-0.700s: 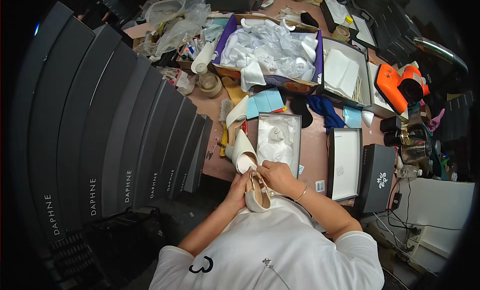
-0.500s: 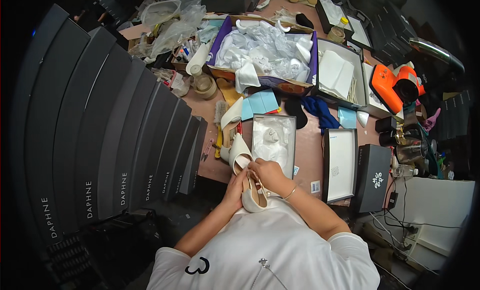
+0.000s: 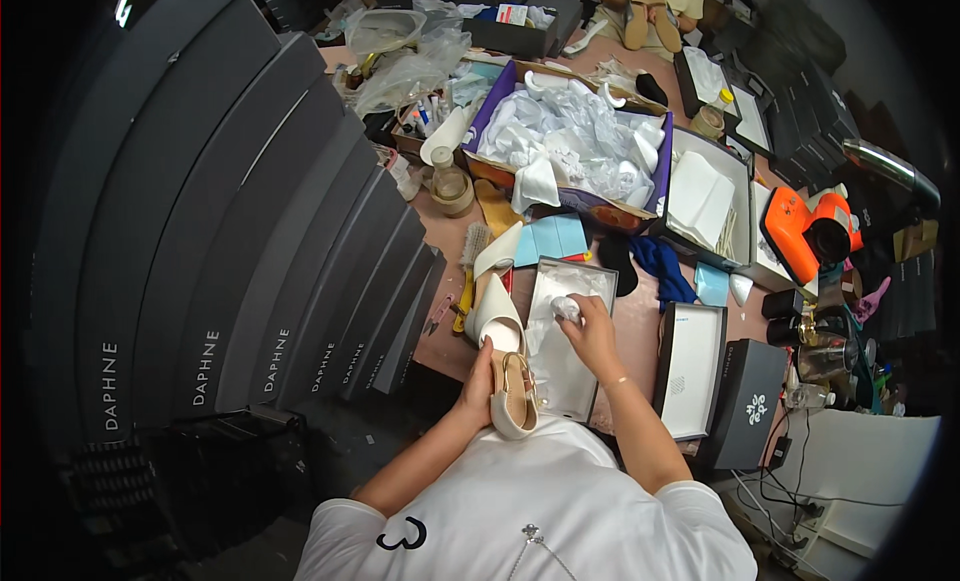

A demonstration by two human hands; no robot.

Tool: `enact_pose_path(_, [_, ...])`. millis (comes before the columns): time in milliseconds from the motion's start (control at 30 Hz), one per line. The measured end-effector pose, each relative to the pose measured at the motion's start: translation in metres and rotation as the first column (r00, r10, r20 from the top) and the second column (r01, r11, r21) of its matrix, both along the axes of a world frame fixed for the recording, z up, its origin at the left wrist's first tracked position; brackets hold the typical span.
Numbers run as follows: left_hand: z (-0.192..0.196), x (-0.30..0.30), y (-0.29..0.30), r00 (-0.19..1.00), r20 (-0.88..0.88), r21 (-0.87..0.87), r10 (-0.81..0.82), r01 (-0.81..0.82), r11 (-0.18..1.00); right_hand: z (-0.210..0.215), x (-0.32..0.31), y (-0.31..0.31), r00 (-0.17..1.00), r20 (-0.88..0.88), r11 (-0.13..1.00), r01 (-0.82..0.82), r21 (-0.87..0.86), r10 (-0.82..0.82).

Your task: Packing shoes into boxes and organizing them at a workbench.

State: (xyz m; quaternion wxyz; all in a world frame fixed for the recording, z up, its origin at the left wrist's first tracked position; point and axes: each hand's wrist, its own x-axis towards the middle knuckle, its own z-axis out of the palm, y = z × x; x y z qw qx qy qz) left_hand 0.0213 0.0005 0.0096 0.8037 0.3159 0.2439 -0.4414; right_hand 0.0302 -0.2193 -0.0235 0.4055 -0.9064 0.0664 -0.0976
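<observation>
- Far left: dark boxes (image 3: 225,211), grouped beside the pink table (image 3: 447,353).
- Left hand (image 3: 479,383): fingers wrapped around 1 cream shoe (image 3: 493,306), its toe directed away from the body, its heel near the white shirt (image 3: 560,501).
- Beyond that toe: a 2nd cream shoe (image 3: 499,249), partly hidden.
- Right hand (image 3: 594,341): fingers grasping a crumpled paper wad (image 3: 566,308) over an open shoebox (image 3: 572,386).
- Right: a white-lined tray (image 3: 690,346).

Your cream pointed-toe shoe (image 3: 495,309) looks smooth, low sheen. Your white rounded tissue-paper wad (image 3: 566,308): thin, crumpled. Dark-grey rectangular cardboard boxes (image 3: 215,226): matt. Orange bulky plastic device (image 3: 787,229): glossy.
</observation>
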Motion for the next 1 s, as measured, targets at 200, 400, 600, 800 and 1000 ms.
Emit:
enact_pose_path(200, [0.016, -0.004, -0.034, 0.992, 0.127, 0.006, 0.012, -0.013, 1.000, 0.058, -0.014, 0.050, 0.958, 0.062, 0.945, -0.263, -0.194, 0.280])
enact_pose_path(400, [0.001, -0.003, -0.029, 0.937, 0.244, 0.071, -0.249, 0.239, 0.968, 0.057, -0.041, 0.031, 0.975, 0.129, 0.983, -0.175, -0.052, 0.181])
enact_pose_path(600, [0.004, -0.009, -0.051, 0.898, 0.253, 0.082, -0.361, 0.352, 0.932, 0.056, -0.046, 0.022, 0.985, 0.166, 0.997, 0.049, -0.056, -0.039])
enact_pose_path(800, [0.014, -0.005, -0.059, 0.827, 0.294, -0.038, -0.480, 0.512, 0.858, 0.042, -0.041, 0.004, 0.996, -0.022, 0.919, 0.083, 0.385, -0.081])
enact_pose_path(1000, [-0.024, 0.087, 0.008, -0.029, 0.581, 0.756, -0.814, -0.351, 0.552, -0.016, -0.025, -0.012, 0.983, -0.158, 0.995, 0.090, -0.047, -0.096])
